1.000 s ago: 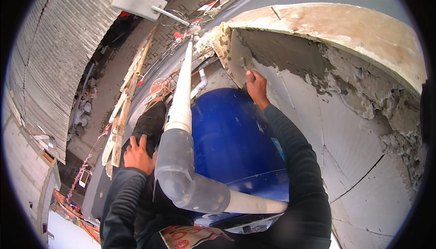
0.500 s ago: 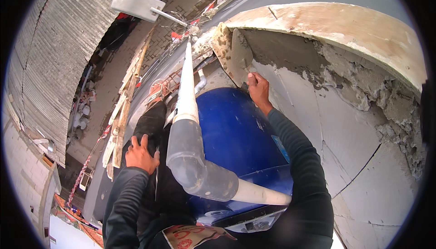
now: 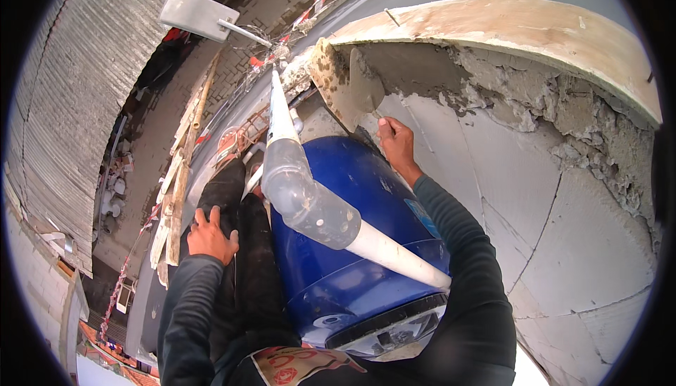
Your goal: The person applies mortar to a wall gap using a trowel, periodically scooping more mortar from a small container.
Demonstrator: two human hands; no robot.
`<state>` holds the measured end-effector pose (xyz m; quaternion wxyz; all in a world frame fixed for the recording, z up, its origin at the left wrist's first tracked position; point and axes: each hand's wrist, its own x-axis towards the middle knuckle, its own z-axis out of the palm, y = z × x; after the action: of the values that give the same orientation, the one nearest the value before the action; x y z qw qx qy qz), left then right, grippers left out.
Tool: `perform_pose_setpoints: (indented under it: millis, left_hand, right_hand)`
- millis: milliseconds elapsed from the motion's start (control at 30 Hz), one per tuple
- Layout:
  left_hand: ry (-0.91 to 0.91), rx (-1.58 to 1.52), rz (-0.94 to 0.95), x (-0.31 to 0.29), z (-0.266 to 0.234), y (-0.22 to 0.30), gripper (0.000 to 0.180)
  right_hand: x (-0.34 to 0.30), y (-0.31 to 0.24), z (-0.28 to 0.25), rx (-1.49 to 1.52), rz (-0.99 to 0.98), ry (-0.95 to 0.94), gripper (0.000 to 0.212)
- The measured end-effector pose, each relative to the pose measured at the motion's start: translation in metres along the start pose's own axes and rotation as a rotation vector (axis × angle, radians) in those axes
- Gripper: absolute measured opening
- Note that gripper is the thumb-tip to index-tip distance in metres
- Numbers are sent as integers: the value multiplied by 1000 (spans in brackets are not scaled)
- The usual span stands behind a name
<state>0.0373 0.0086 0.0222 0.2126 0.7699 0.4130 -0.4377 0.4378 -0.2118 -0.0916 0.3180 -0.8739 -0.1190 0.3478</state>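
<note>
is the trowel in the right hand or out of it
In it: the trowel points away from the curled right hand, its thin neck running into the grip.

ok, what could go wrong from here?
Lumpy grey mortar has a ragged face; pieces could crumble. The bent white-and-grey plastic pipe runs up to the dark right sleeve, which might knock it. Only the right hand holds the leaf-shaped grey metal trowel; it could twist.
</note>
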Motion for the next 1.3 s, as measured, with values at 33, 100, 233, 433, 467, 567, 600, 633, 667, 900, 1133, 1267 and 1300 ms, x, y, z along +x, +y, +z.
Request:
perform_pose_setpoints:
  millis: [33, 100, 233, 433, 467, 567, 600, 633, 667, 900, 1133, 1267, 1300]
  left_hand:
    - [4, -3, -2, -1, -1, 0, 75]
    - [8, -2, -7, -3, -3, 0, 75]
    - [8, -5, -9, -6, -4, 0, 74]
    - [26, -33, 8, -7, -2, -3, 73]
    - [31, -33, 12, -7, -1, -3, 73]
    - [33, -66, 10, -12, -1, -6, 74]
    - [39, -60, 9, -13, -1, -5, 74]
    - [69, -57, 27, -13, 4, -7, 75]
    - [56, -52, 27, -15, 3, -7, 75]
    - [81, -14, 43, -19, 16, -13, 77]
    - [69, -33, 43, -22, 23, -19, 79]
    - [104, -10, 41, -28, 26, -15, 78]
    - [106, -2, 37, -29, 25, -17, 78]
  right_hand:
    - [-3, -2, -2, 0, 0, 2, 33]
    - [-6, -6, -5, 0, -12, -7, 33]
    - [-11, -14, -11, 4, -29, 7, 33]
    - [-26, -37, -26, 7, 18, -13, 33]
    - [-29, -41, -30, -1, 13, -22, 33]
    - [-32, -47, -37, -39, -39, -36, 34]
    - [-33, -48, -39, -65, -72, -26, 34]
    - [-33, -50, -42, -92, -104, -16, 34]
    - [-35, -54, -44, -130, -130, -29, 34]
    - [-22, -59, -25, -214, -176, -92, 36]
    - [5, -62, -6, -41, -53, -43, 38]
    - [-12, -61, -11, 19, -28, -33, 39]
    - [-19, -67, -15, 33, -9, -47, 39]
